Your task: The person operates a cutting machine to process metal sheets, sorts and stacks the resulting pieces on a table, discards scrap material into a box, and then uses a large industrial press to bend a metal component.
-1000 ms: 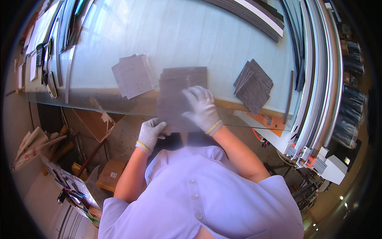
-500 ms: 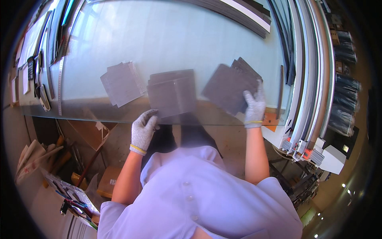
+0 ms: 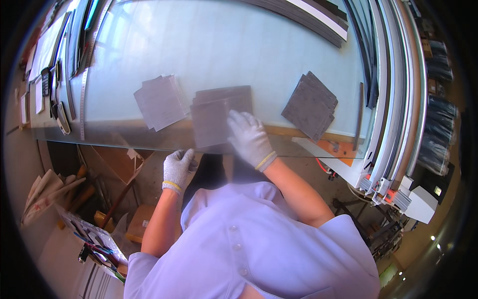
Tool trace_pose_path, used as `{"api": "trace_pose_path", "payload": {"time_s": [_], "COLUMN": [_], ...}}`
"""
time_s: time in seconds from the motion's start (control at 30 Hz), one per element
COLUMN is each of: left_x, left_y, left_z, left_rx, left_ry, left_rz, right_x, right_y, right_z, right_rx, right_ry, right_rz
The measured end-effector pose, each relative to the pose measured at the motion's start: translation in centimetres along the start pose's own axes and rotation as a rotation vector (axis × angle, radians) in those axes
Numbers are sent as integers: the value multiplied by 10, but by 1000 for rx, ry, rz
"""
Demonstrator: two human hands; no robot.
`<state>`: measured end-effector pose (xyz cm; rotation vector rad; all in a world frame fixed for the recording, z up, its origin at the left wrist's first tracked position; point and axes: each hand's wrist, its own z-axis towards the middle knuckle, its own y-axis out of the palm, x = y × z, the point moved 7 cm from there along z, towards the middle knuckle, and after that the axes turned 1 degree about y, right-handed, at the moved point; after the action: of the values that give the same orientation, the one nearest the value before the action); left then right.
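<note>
Three loose piles of thin grey square sheets lie along the near side of a glass-topped table. My right hand [image 3: 247, 137], in a pale knit glove with a yellow cuff, reaches over the right side of the middle pile [image 3: 211, 119]. Its fingers are stretched out and slightly blurred, with no sheet lifted in them. My left hand [image 3: 178, 168], gloved alike, is at the table's front edge below that pile, its fingers curled in and showing nothing held. A lighter pile [image 3: 159, 105] lies to the left. The darker right pile [image 3: 309, 107] has uneven, fanned edges, and neither hand touches it.
A long ruler [image 3: 83, 107] lies on the left, near a calculator [image 3: 46, 82] and a cutter knife [image 3: 63, 118]. Dark strips [image 3: 308, 20] are stacked at the far side. Metal rails [image 3: 398, 94] run down the right edge. Below the table stands a cardboard box [image 3: 139, 223].
My right hand has let go of the right pile and swung left over the middle pile. The right pile now lies flat. My left hand has drawn slightly back from the middle pile's corner.
</note>
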<state>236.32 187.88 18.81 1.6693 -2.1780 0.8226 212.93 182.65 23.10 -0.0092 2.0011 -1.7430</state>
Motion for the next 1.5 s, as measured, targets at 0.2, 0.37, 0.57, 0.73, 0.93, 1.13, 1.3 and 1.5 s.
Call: {"api": "trace_pose_path", "payload": {"time_s": [0.2, 0.37, 0.57, 0.73, 0.93, 1.13, 1.3, 1.5], "left_x": [-10, -22, -33, -39, -21, -55, -28, -32], "left_y": [14, 11, 3, -2, -49, -25, 30, 41], "left_z": [-6, -2, 8, 2, -2, 3, -15, -2], "left_rx": [-63, -31, 27, 37, 170, -42, -257, -275], "left_ry": [-49, -89, -121, -35, 205, -110, -92, -147], "left_rz": [-220, -293, -408, -445, -594, -408, -500, -457], "right_x": [-24, -24, -23, -18, 11, 4, -7, -8], "right_y": [3, 7, 7, 1, -18, 0, 4, 7], "right_z": [-11, -17, -20, -18, 11, 30, 18, 12], "right_rx": [-198, -191, -152, -91, 86, -95, -187, -152], "right_ry": [-62, -121, -125, -78, 14, -101, -57, -32], "right_rz": [39, 74, 103, 120, 65, -24, -70, 71]}}
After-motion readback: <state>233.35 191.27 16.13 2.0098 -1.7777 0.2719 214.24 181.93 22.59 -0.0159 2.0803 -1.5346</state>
